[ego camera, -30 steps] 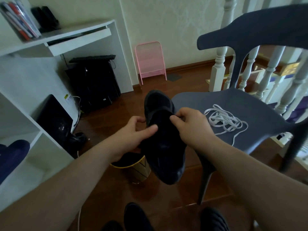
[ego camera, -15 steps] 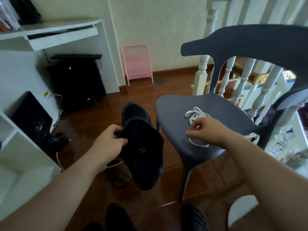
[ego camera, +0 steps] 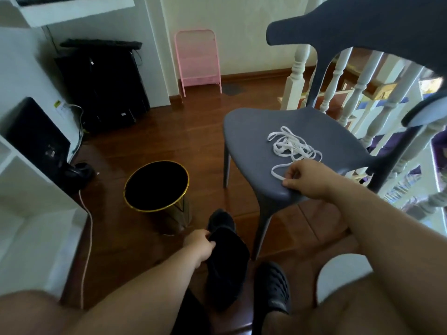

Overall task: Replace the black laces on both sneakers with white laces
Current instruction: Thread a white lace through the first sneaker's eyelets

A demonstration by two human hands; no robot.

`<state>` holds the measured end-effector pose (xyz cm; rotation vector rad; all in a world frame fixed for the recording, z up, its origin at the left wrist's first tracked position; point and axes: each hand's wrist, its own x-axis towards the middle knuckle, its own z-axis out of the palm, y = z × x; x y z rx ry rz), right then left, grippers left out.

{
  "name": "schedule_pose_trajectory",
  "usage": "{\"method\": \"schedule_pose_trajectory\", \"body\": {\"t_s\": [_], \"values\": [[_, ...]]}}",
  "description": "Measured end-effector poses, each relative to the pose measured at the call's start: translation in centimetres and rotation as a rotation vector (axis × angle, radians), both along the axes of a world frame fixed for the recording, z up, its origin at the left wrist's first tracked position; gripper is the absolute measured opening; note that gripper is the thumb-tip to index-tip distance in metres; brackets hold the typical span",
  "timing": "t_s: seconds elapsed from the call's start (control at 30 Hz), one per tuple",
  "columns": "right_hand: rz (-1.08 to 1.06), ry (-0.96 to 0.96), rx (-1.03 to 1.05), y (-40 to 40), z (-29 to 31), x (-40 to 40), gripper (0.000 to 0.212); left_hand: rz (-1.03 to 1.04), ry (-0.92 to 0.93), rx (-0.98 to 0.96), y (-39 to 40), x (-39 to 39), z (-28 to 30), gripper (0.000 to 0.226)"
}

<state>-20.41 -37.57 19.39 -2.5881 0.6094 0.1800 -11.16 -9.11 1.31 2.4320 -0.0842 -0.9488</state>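
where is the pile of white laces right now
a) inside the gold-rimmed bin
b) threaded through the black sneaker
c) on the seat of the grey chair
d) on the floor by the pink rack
c: the white laces lie in a loose tangle on the seat of the grey chair, with the right hand pinching a loop at the near edge, while the left hand holds the black sneaker low over the floor.

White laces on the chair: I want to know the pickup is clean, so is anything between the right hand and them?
Nothing visible. The right hand already pinches a loop of the white laces at the front of the chair seat.
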Motion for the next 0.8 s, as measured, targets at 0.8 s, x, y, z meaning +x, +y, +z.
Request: {"method": "schedule_pose_trajectory", "body": {"t_s": [0.8], "values": [[0.028, -0.488, 0.467, 5.9, 6.9, 1.3, 0.033, 0.157, -0.162, -0.883, -9.3, -1.2, 28.4, 0.032]]}}
